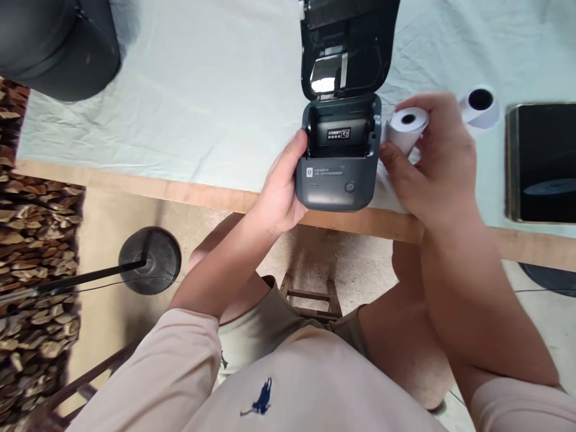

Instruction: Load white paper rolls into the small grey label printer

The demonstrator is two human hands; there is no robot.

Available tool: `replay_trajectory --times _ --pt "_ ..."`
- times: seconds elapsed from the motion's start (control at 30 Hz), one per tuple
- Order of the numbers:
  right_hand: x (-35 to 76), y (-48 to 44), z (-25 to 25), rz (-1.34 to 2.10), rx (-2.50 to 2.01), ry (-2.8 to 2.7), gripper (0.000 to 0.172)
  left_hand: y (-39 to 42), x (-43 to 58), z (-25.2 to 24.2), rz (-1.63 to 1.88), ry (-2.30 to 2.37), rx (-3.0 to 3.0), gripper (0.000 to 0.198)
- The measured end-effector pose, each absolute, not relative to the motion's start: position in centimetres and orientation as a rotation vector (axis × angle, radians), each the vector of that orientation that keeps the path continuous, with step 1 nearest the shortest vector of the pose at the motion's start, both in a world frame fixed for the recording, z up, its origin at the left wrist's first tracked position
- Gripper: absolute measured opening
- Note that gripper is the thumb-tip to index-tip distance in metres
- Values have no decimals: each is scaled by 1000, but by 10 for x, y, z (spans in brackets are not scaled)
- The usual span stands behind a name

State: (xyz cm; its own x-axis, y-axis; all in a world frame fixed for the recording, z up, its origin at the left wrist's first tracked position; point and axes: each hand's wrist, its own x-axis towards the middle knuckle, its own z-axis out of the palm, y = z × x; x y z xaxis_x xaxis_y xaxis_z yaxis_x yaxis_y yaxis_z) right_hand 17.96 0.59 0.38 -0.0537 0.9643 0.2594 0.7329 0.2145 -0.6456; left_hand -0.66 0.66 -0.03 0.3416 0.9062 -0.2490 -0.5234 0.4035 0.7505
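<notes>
A large black cylindrical vessel (74, 57) is set at far left on a pale blue-green wrinkled cloth (211, 102); its contents cannot be seen. A broad stretch of cloth is seen between it and the work. Along the near side, the tabletop is bounded by a light-brown wooden edge (207, 196).

The left hand (284, 186) is closed around the left side of a dark blue-grey boxy plastic printer (330, 191); the thumb is laid along its flank and the other fingers are mostly hidden. The printer is held at the wooden edge, its front end overlapping it. Its glossy black lid (360, 75) is swung back; in the open compartment, a black-and-white printed label (338, 134) is visible.

Just right of the printer, a white cored paper roll (402, 134) is grasped, end face up, between the thumb and fingers of the right hand (443, 159). Beyond the hand, a second white roll with a wide black bore (486, 118) is rested on the cloth. At far right, a glossy black rectangular device (551, 153) is laid flat near the edge.
</notes>
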Motion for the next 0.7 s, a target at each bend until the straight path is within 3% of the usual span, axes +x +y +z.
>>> replay_trajectory --times 0.2,0.33,0.4,0.53,0.63,0.7 --pt "185 1 15 492 -1837 -1815 52 5 -3 1 1071 797 615 43" --pt "205 -1 23 73 -1515 -1627 33 6 -4 2 1022 750 644 43" --pt "214 5 20 -92 -1658 -1547 33 6 -5 1 1019 732 648 42" --pt "218 20 5 79 -2112 -1514 59 5 -3 1 1037 754 652 38" --pt "222 26 -4 106 -2040 -1459 45 5 -2 2 1048 783 660 38" --pt "230 28 -8 87 -1864 -1405 45 5 -2 2 1041 793 669 38"
